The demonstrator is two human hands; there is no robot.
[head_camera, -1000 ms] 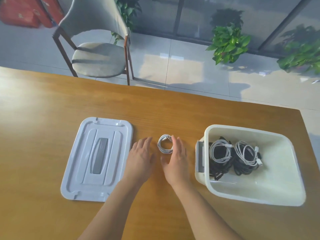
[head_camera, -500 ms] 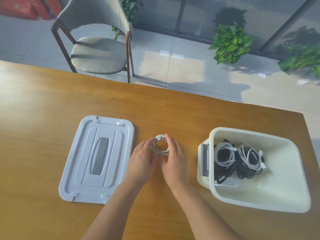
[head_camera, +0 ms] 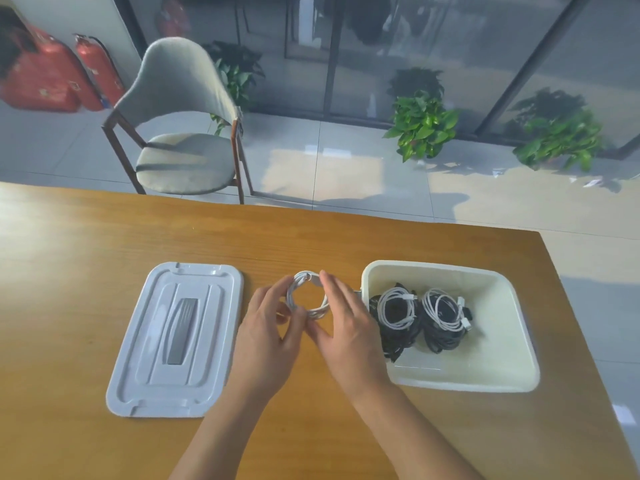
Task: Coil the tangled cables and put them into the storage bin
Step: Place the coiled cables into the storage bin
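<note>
White cable coil (head_camera: pixel 307 295) on table (head_camera: pixel 86 244), between lid (head_camera: pixel 175 337) and storage bin (head_camera: pixel 512 362). L hand (head_camera: pixel 268 336) pinches coil's near-left arc; R hand (head_camera: pixel 346 327) cups its right side, fingers straight. Risk: no tie visible, so loops may spring apart on lift, or snag bin rim w/ coils already inside.

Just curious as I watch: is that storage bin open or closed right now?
Open. The storage bin has no cover on; its lid lies flat on the table to its left, and coiled cables show inside.
</note>
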